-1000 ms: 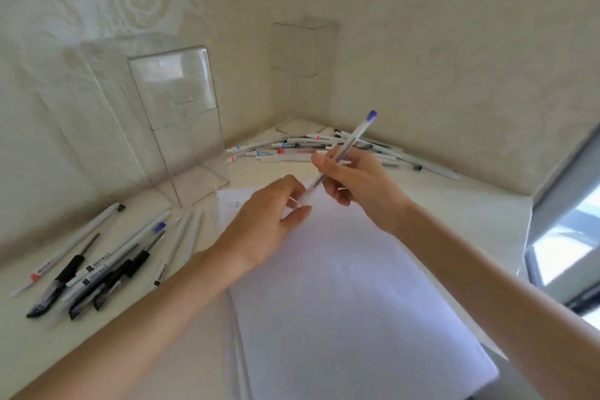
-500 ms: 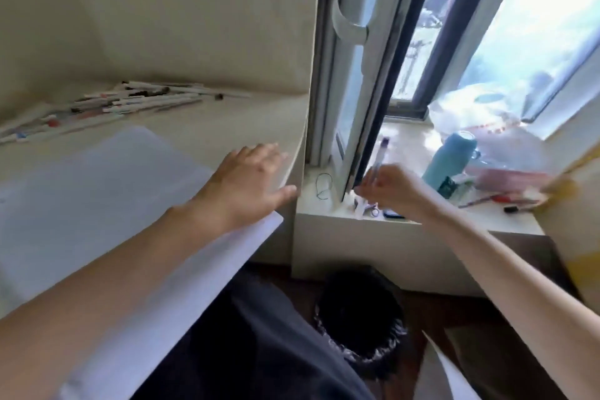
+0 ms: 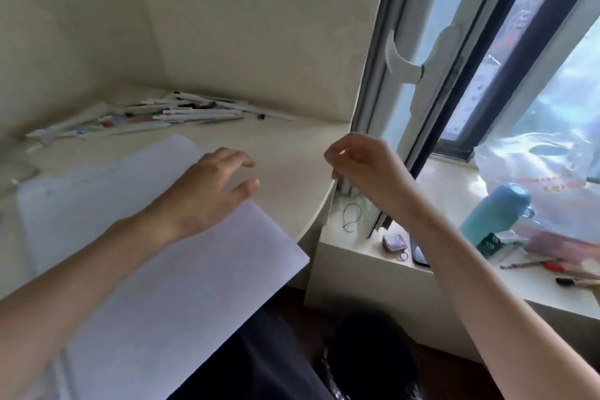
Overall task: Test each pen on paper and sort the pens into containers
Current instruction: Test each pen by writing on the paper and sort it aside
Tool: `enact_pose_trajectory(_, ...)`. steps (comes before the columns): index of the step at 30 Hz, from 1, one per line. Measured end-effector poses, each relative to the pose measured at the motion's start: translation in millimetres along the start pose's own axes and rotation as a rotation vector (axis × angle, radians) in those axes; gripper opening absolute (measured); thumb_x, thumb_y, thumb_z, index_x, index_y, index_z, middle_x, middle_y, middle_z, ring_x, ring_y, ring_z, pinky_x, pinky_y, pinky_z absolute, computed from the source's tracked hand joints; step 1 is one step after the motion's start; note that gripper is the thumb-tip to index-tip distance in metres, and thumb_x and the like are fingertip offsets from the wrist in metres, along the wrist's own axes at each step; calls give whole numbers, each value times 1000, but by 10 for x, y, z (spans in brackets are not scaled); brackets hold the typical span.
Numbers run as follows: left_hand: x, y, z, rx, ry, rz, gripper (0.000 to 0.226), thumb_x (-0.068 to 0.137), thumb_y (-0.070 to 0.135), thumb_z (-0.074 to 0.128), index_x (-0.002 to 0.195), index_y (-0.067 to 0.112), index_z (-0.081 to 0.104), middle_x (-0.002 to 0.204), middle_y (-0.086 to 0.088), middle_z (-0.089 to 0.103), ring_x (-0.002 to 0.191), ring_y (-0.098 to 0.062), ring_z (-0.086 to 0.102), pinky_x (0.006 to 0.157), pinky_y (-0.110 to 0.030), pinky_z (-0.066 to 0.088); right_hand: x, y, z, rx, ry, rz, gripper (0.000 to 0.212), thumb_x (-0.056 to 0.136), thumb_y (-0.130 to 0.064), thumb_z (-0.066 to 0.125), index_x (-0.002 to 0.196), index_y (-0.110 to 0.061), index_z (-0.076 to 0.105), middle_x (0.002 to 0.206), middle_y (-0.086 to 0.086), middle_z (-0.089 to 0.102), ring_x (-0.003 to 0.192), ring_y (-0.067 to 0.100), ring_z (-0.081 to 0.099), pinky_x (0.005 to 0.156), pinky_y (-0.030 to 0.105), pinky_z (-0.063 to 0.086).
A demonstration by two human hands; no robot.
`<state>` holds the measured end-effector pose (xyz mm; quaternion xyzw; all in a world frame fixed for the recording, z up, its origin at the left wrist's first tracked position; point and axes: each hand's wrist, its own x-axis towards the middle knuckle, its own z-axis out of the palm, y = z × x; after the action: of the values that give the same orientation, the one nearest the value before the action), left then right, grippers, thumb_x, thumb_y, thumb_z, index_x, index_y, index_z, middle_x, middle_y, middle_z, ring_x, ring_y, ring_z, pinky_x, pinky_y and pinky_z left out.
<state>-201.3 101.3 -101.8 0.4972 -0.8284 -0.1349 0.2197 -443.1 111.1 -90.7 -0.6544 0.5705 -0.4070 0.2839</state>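
Note:
A white sheet of paper (image 3: 181,256) lies on the pale desk and sticks out over its front edge. My left hand (image 3: 207,191) rests on the sheet's far corner with relaxed, spread fingers. My right hand (image 3: 363,169) hovers at the desk's right edge by the window frame, its back toward me. Its fingers are loosely curled and no pen shows in it. A pile of several pens (image 3: 168,117) lies against the back wall. The containers are out of view.
To the right is a windowsill (image 3: 454,191) with a teal bottle (image 3: 493,214), a plastic bag (image 3: 545,166), a dark phone (image 3: 418,253), a few pens (image 3: 552,266) and a loop of cord (image 3: 352,216). The window handle (image 3: 402,62) juts out. A dark bin (image 3: 370,354) stands below.
My head swung right from the desk to the window. The right hand carried a pen over the sill and has come back to the desk edge without a visible pen. The left hand stayed on the paper.

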Motion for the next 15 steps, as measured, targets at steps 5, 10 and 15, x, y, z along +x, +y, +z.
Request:
enact_pose_trajectory(5, -183, -389, -220, 20, 61, -159, 39, 92, 33, 51, 128, 17, 50, 133, 2, 44, 125, -16, 40, 102, -26, 30, 695, -293, 858, -6, -190, -77, 22, 88, -13, 56, 69, -25, 58, 59, -5, 61, 43, 4, 43, 52, 25, 36)
enact_pose_trajectory(10, -380, -726, -265, 118, 185, -253, 37, 93, 27, 51, 127, 15, 51, 137, -1, 43, 125, -17, 39, 99, -18, 23, 1270, -377, 1518, -260, -127, -219, 12, 88, -13, 53, 88, -12, 65, 82, 5, 65, 74, 22, 58, 62, 29, 40)
enact_pose_trajectory(15, -616, -1005, -254, 132, 273, -279, 31, 94, 28, 49, 121, 16, 57, 130, 5, 49, 120, -10, 42, 91, -10, 22, 1583, -314, 1899, -549, -38, -296, 23, 91, -14, 48, 109, -11, 61, 119, 10, 54, 117, 30, 43, 85, 34, 37)
